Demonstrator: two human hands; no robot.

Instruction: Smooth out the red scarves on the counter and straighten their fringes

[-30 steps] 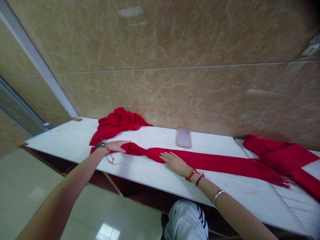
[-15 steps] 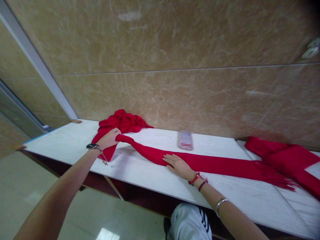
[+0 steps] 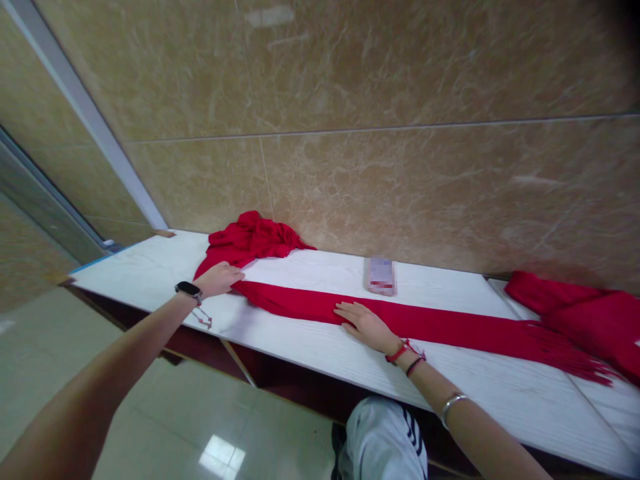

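Note:
A long red scarf [image 3: 450, 327] lies in a narrow strip along the white bench top, its fringe spread at the right end. My left hand [image 3: 223, 278] is closed on the scarf near its left end, with the fingertips partly hidden. My right hand [image 3: 367, 327] rests flat on the middle of the strip, fingers stretched out. Just behind my left hand, a crumpled heap of red cloth [image 3: 255, 239] sits near the wall; I cannot tell where it joins the strip.
A phone-like rectangular item [image 3: 381, 276], blurred, lies behind the scarf. More folded red cloth [image 3: 575, 310] is at the right end. The white bench top [image 3: 150, 267] runs along a tan marbled wall [image 3: 350, 187]. My knee [image 3: 385, 440] is below the front edge.
My left hand has lowered the scarf, and the raised, twisted part near it now lies flatter on the bench. My right hand stays on the strip. The view has shifted slightly.

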